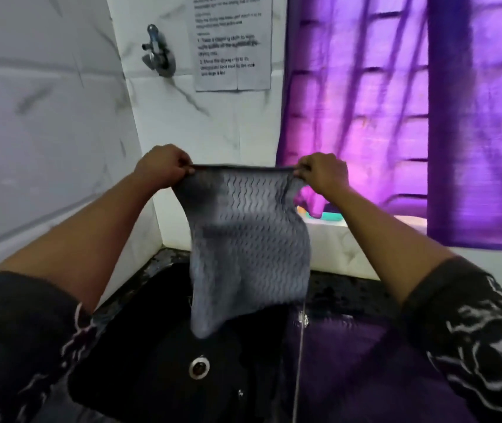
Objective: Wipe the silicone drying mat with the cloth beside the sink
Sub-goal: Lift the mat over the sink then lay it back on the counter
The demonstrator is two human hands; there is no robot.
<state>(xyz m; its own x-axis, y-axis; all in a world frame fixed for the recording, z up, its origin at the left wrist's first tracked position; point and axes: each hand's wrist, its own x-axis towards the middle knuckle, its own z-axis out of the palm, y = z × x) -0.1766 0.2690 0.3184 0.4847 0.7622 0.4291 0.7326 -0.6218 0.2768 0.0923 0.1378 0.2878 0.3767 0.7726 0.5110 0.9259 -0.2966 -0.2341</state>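
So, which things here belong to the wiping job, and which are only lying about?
For the job: grey wavy cloth, pinched at its top corners by left hand and right hand; purple surface beside the black sink, possibly the mat.
Just there: wall tap, printed sheet, purple curtain, teal object.

The cloth (249,239) is wavy-ribbed and matt, the sink (152,346) glossy black, the tap (156,51) shiny metal.

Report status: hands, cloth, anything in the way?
Left hand and right hand each pinch a top corner. Grey cloth hangs spread above the black sink. Nothing blocking it.
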